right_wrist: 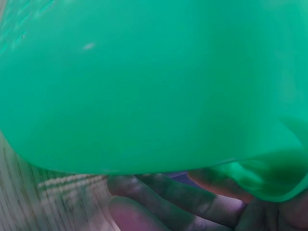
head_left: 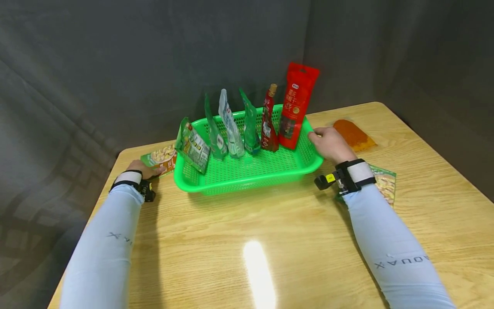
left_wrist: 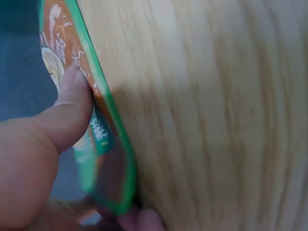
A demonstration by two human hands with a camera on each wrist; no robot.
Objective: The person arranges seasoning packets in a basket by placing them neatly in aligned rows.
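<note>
A green and brown food pouch (head_left: 164, 158) lies at the table's left edge, beside the basket. My left hand (head_left: 144, 168) pinches its near edge; in the left wrist view the thumb (left_wrist: 74, 101) presses on the printed face and other fingers show underneath. The green plastic basket (head_left: 251, 181) stands at the table's back. My right hand (head_left: 333, 143) grips its right end, with fingers (right_wrist: 178, 197) under the rim in the right wrist view. Inside, several pouches stand in a row, among them a tall red packet (head_left: 296, 103), a dark red spouted pouch (head_left: 269, 124) and a leaning green pouch (head_left: 194, 148).
An orange-brown packet (head_left: 352, 134) lies right of my right hand. Another green pouch (head_left: 386, 184) lies partly hidden under my right forearm. A dark curtain (head_left: 154, 64) hangs right behind the table (head_left: 216, 240).
</note>
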